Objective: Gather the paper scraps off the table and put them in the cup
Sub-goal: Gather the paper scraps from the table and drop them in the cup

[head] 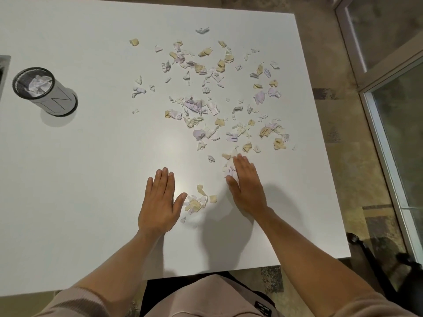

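Both hands lying flat, fingers straight, bracketing a small pile of scraps [198,202].
Left hand [160,202] and right hand [246,188] are likely sweeping scraps together; cup [44,91] sitting far left of pile, main scatter [217,94] beyond it.

Smooth matt white table [91,168], crumpled paper scraps [206,99]

I see a white bench [91,179] filling most of the frame. On it, at the left, stands a grey cup [45,92] with crumpled paper inside. Torn paper scraps [206,88] in cream, lilac and white lie scattered across the upper right. A small cluster of scraps [198,202] sits lower centre, between my left hand [160,202] and right hand [246,186], both flat on the bench.
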Demonstrator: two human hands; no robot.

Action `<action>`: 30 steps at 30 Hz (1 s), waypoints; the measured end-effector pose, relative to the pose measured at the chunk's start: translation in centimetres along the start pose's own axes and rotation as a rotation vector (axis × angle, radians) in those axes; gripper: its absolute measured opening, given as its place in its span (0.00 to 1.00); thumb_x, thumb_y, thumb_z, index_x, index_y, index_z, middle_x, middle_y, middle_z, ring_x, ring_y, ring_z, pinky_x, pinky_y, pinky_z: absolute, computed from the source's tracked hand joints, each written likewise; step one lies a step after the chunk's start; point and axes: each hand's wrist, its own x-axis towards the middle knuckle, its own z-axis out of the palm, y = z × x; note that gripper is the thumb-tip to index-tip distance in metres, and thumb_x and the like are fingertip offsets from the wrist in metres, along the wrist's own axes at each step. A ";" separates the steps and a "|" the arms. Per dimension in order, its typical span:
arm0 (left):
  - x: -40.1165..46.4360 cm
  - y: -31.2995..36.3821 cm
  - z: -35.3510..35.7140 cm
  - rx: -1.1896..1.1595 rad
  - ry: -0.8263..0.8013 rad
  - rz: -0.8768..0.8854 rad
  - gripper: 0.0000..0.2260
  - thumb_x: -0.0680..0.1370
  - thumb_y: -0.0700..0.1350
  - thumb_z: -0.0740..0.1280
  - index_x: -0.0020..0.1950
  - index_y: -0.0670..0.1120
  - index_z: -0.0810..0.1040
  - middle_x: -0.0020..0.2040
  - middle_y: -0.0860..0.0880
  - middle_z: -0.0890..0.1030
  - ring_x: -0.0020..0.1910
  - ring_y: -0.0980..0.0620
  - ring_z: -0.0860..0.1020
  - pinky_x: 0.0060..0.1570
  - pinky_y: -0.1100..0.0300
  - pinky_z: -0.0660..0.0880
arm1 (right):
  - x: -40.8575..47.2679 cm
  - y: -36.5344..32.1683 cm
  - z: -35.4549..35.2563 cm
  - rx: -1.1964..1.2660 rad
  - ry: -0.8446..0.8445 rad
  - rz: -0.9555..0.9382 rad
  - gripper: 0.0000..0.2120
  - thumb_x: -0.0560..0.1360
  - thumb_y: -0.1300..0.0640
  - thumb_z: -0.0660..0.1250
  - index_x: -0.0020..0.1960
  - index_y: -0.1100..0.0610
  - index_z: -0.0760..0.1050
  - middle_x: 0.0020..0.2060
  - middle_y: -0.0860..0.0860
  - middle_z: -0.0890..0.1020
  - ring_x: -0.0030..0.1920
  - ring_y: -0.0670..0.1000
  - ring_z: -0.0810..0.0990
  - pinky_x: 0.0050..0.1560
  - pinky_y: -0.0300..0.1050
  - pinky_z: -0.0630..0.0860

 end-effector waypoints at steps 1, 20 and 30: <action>0.0 0.0 0.0 -0.003 0.003 0.001 0.32 0.82 0.60 0.46 0.78 0.39 0.54 0.80 0.43 0.51 0.79 0.47 0.46 0.77 0.46 0.45 | 0.1 0.1 -0.1 0.036 0.066 0.013 0.29 0.82 0.41 0.51 0.76 0.58 0.61 0.76 0.53 0.63 0.77 0.50 0.57 0.77 0.50 0.56; 0.0 -0.3 0.4 -0.015 0.028 0.003 0.30 0.82 0.58 0.47 0.78 0.39 0.56 0.80 0.43 0.53 0.79 0.47 0.46 0.77 0.46 0.47 | 0.2 -2.3 0.7 -0.046 -0.266 -0.312 0.29 0.82 0.43 0.46 0.77 0.59 0.57 0.77 0.54 0.60 0.78 0.53 0.53 0.77 0.58 0.48; 0.0 -0.4 0.0 -0.150 0.026 -0.023 0.28 0.83 0.57 0.50 0.78 0.42 0.56 0.80 0.46 0.53 0.79 0.50 0.45 0.78 0.49 0.43 | -4.8 -3.5 -0.6 0.148 -0.161 -0.249 0.24 0.82 0.48 0.54 0.75 0.58 0.61 0.75 0.53 0.65 0.77 0.51 0.58 0.75 0.54 0.60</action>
